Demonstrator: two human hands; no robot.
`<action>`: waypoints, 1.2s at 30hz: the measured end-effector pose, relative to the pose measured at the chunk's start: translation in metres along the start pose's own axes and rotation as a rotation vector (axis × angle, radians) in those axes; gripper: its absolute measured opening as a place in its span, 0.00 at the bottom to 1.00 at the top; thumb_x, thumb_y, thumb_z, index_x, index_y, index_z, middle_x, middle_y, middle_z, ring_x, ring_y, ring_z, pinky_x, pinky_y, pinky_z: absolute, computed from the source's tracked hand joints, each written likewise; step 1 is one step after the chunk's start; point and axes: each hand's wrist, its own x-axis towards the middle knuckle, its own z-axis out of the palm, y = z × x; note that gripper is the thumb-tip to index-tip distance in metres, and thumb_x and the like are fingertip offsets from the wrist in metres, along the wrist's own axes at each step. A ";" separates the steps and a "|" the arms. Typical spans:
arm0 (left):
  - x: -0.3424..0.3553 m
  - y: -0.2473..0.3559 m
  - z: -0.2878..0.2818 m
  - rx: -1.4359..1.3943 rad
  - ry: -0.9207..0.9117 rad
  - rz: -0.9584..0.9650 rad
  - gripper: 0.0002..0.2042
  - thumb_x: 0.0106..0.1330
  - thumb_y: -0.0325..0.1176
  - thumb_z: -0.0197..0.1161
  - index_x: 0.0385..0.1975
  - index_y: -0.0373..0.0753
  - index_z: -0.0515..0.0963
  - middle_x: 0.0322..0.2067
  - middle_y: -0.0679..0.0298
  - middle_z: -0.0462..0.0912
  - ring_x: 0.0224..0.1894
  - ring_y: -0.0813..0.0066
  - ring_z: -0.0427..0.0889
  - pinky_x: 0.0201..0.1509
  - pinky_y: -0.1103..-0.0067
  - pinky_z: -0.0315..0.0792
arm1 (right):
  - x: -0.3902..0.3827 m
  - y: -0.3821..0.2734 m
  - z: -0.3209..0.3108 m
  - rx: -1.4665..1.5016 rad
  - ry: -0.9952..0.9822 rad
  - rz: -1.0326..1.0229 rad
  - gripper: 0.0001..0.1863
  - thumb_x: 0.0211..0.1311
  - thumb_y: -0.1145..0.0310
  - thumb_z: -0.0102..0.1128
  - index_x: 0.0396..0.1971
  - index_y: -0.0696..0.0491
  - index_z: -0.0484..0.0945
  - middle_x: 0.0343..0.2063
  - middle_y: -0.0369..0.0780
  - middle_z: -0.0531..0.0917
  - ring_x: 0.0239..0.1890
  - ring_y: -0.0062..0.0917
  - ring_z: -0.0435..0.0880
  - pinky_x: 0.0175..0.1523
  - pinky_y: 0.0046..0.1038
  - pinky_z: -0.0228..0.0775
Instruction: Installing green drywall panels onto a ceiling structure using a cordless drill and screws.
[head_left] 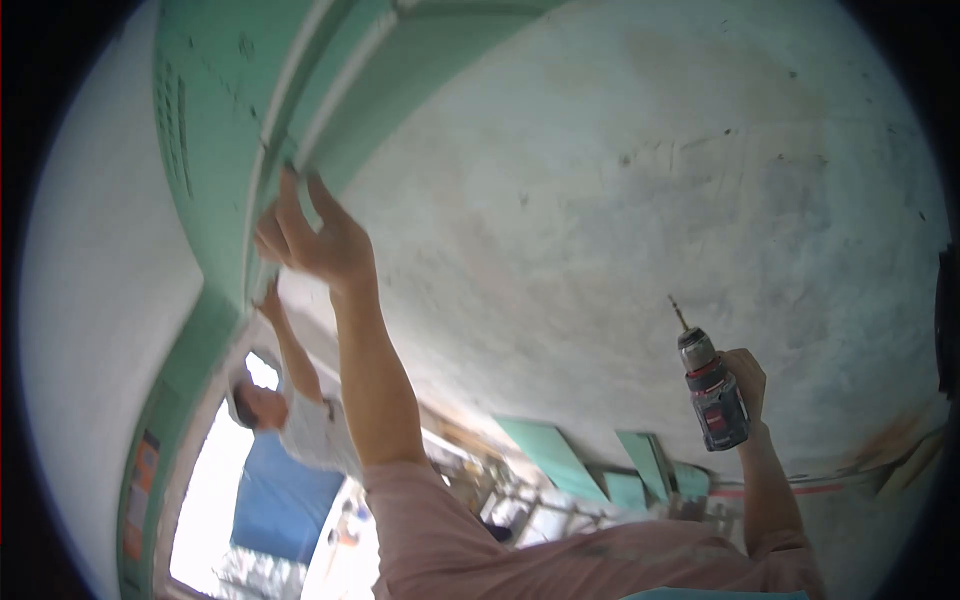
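Observation:
My left hand [325, 240] is raised at the upper left, beside a green board [225, 110] with pale ridged edges. Its index finger and thumb stretch up, apart, with their tips at or near the board's lower edge; the other fingers are bent. Whether something small sits at the fingertips is too blurred to tell. On the right, my right hand [747, 383] is wrapped round the grip of a black and red cordless drill [718, 400]. A long thin bit [678, 312] points up from its chuck toward the pale, stained wall surface [600, 230].
Behind my left arm a co-worker [310, 430] in a cap and light shirt reaches up to the same board. Several green board pieces [550, 455] lean low by the wall. A bright opening with a blue sheet [285, 500] lies at lower left.

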 end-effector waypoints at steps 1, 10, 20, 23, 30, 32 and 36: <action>-0.003 0.002 -0.006 -0.023 -0.057 -0.054 0.19 0.56 0.29 0.73 0.48 0.35 0.80 0.31 0.66 0.74 0.34 0.70 0.71 0.38 0.72 0.65 | -0.009 0.006 -0.003 0.021 -0.093 0.010 0.13 0.43 0.71 0.67 0.33 0.55 0.80 0.23 0.39 0.79 0.27 0.34 0.79 0.36 0.33 0.72; -0.211 0.154 -0.263 -0.766 -0.630 -2.554 0.04 0.67 0.25 0.59 0.34 0.31 0.75 0.22 0.64 0.71 0.26 0.74 0.70 0.33 0.80 0.65 | -0.111 0.062 -0.065 -0.412 -0.651 -0.148 0.14 0.63 0.66 0.61 0.46 0.53 0.76 0.39 0.40 0.80 0.43 0.33 0.79 0.52 0.36 0.71; -0.215 0.282 -0.450 -0.310 -0.407 -3.273 0.09 0.71 0.22 0.49 0.48 0.30 0.71 0.39 0.58 0.78 0.41 0.71 0.79 0.43 0.83 0.76 | -0.132 0.026 -0.076 0.279 -0.681 0.649 0.06 0.67 0.69 0.59 0.37 0.56 0.76 0.29 0.38 0.79 0.33 0.25 0.77 0.41 0.29 0.71; -0.223 0.261 -0.430 -0.686 -0.422 -3.138 0.08 0.70 0.24 0.53 0.45 0.28 0.72 0.39 0.57 0.78 0.38 0.71 0.79 0.43 0.80 0.75 | -0.127 0.013 -0.068 0.205 -0.748 0.437 0.06 0.67 0.69 0.58 0.38 0.55 0.76 0.28 0.38 0.77 0.32 0.24 0.75 0.39 0.28 0.69; -0.246 0.203 -0.349 -1.161 -0.558 -3.098 0.04 0.70 0.30 0.58 0.36 0.37 0.76 0.29 0.64 0.78 0.32 0.76 0.76 0.36 0.83 0.70 | -0.158 -0.026 -0.012 0.301 -0.835 0.644 0.17 0.69 0.61 0.54 0.52 0.55 0.76 0.42 0.44 0.81 0.47 0.33 0.78 0.52 0.36 0.70; -0.266 0.186 -0.337 -1.332 -0.641 -3.046 0.04 0.71 0.30 0.58 0.35 0.38 0.76 0.29 0.66 0.78 0.33 0.76 0.77 0.38 0.81 0.72 | -0.155 -0.057 0.019 0.389 -0.811 0.686 0.16 0.69 0.61 0.55 0.49 0.56 0.77 0.41 0.43 0.81 0.45 0.32 0.79 0.49 0.36 0.72; -0.280 0.173 -0.296 -1.467 -0.803 -3.030 0.06 0.70 0.32 0.60 0.33 0.37 0.76 0.28 0.67 0.76 0.31 0.78 0.75 0.38 0.83 0.71 | -0.167 -0.088 0.045 0.304 -0.682 0.700 0.10 0.66 0.63 0.59 0.39 0.55 0.78 0.31 0.37 0.79 0.35 0.25 0.78 0.38 0.32 0.71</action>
